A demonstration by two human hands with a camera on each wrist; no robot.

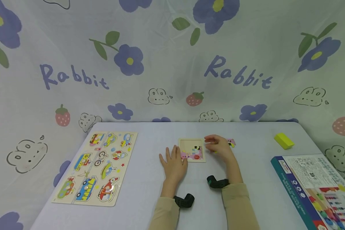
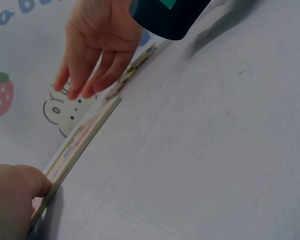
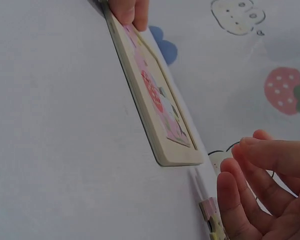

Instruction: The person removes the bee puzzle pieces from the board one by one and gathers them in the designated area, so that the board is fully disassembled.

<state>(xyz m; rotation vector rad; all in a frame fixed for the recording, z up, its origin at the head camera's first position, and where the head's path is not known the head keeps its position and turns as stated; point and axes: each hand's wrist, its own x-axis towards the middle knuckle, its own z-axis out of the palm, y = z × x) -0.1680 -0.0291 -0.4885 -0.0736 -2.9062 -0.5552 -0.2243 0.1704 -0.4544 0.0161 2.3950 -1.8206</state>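
A small square wooden puzzle tray (image 1: 192, 140) lies mid-table, with pink picture pieces (image 1: 196, 156) in its lower part and bare wood above. My left hand (image 1: 173, 163) rests on the tray's left side, fingers extended. In the left wrist view its thumb (image 2: 37, 182) touches the tray's edge. Just right of the tray, my right hand (image 1: 219, 147) hovers with loosely bent fingers and nothing visible in them. Beside and partly under it lie loose puzzle pieces (image 1: 231, 142), also seen as pieces (image 3: 210, 212) in the right wrist view; the hand hides some.
On the left lies a large wooden vehicle puzzle board (image 1: 123, 166). A yellow block (image 1: 283, 141) sits at the back right, behind a flat printed box (image 1: 310, 188). A patterned curtain (image 1: 172, 64) hangs behind the white table (image 1: 143, 191).
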